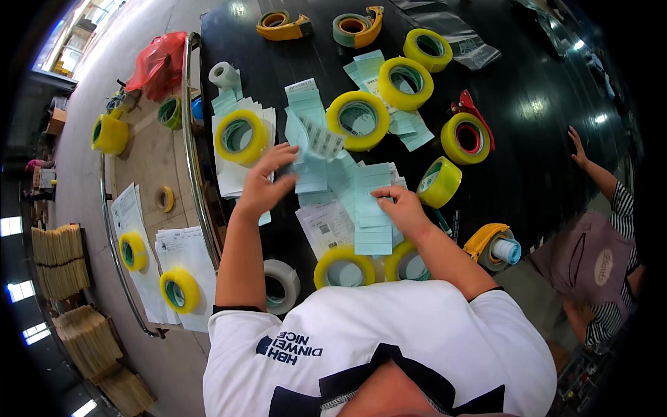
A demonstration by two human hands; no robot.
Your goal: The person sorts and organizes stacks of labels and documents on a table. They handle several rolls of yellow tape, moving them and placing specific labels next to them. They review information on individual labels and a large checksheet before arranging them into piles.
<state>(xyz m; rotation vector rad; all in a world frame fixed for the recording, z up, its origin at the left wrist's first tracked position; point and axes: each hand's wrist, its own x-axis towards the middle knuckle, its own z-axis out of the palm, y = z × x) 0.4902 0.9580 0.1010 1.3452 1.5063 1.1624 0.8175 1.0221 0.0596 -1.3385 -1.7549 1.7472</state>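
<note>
My left hand [266, 182] is open, its fingers apart and slightly blurred, beside a curling strip of printed labels [324, 141]. With thumb and fingers together, my right hand [404, 212] grips the edge of a folded strip of pale blue labels [373, 208]. Under that strip lie white printed sheets [325, 226]. Another label strip [306, 104] stretches away from me. Yellow tape rolls weigh down the papers: one roll [241, 137] left of my left hand, one [358, 121] ahead, and one [439, 182] just right of my right hand.
On the black table [514, 132] are orange tape dispensers [286, 26], a red dispenser [472, 115] and clear plastic bags [448, 31]. A metal-railed cart [191, 139] with papers and tape stands at left. At right, another person in an apron [580, 257] rests a hand on the table.
</note>
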